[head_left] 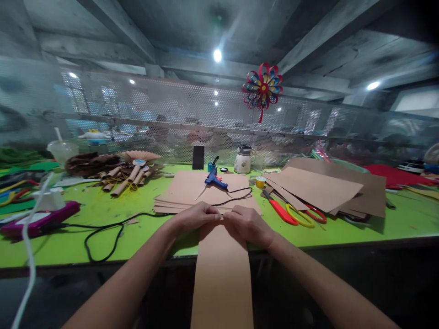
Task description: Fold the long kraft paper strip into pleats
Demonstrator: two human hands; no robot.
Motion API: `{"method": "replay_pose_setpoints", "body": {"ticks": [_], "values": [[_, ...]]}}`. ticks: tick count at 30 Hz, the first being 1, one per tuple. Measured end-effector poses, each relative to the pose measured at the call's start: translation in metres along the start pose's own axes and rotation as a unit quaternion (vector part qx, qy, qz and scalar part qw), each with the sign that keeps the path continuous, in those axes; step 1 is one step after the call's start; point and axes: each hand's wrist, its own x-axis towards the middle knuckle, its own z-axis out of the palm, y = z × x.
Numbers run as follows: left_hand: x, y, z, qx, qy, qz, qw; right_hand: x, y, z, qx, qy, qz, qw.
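Note:
A long strip of brown kraft paper [222, 274] hangs from the table's front edge down toward me. My left hand [197, 215] pinches the strip's far end between thumb and fingers. Close beside it, my right hand [247, 225] is closed on the same end, its fingertips almost meeting the left ones. Just beyond both hands lies a stack of brown paper sheets [174, 194]. On that stack rests a blue glue gun [216, 179], its black cord trailing to the right and left.
Red-handled scissors [283, 212], yellow-handled scissors [302, 218] and loose brown sheets [318, 185] lie to the right. Rolled paper tubes [126, 180] and a purple power strip [44, 219] are at left. A phone [198, 157] and a white bottle [242, 160] stand behind, before a perforated metal screen [154, 109].

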Motion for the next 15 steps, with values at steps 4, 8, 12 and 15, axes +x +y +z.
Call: {"method": "replay_pose_setpoints", "body": {"ticks": [4, 8, 12, 15], "values": [[-0.003, 0.0043, -0.003, -0.025, -0.02, 0.013, 0.999, 0.0008, -0.0014, -0.0032, -0.005, 0.054, -0.018, 0.998], [-0.0058, 0.0044, -0.0055, -0.045, -0.012, 0.002, 0.999, 0.0021, -0.0037, -0.0072, -0.011, 0.095, -0.045, 0.994], [-0.0068, 0.0024, -0.005, -0.063, 0.011, -0.015, 0.998, 0.0023, -0.0043, -0.0071, -0.009, 0.094, -0.047, 0.994], [-0.0068, 0.0032, -0.0034, -0.075, 0.008, -0.011, 0.997, 0.0014, -0.0047, -0.0062, -0.004, 0.079, -0.035, 0.996]]}}
